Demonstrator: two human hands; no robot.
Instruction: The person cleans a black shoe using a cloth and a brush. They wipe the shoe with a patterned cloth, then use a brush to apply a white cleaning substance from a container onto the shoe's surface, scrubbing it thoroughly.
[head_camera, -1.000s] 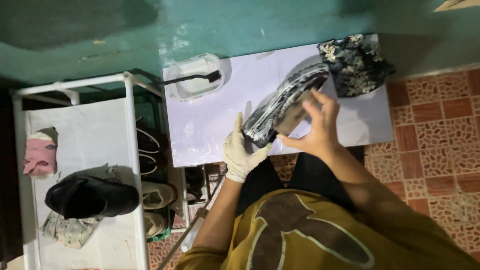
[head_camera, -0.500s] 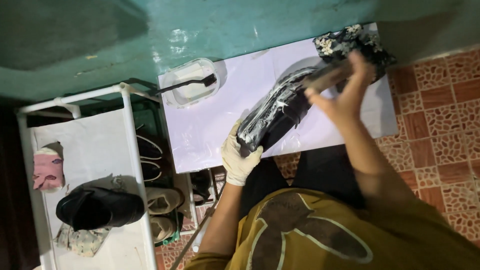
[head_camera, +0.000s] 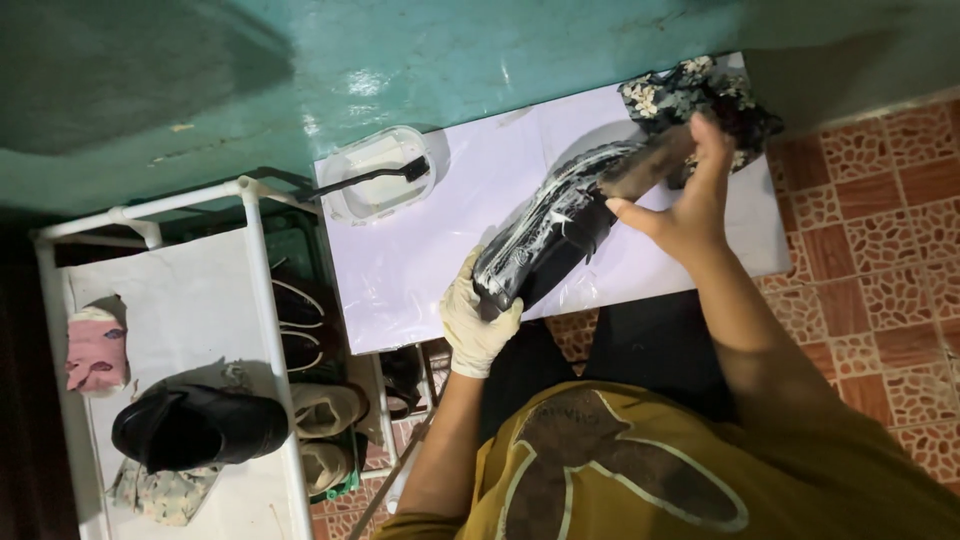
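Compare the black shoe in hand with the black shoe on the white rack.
The held shoe is streaked with white foam; the rack shoe looks dry. The held shoe is gripped by the gloved left hand and tilted over the white sheet; the rack shoe rests flat, untouched. Both are black.

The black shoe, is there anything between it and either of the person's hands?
Nothing visible. The gloved left hand grips one end of the soapy black shoe directly, and the bare right hand presses a brush onto its other end over the white sheet. The floral cloth lies behind, apart from the grip.
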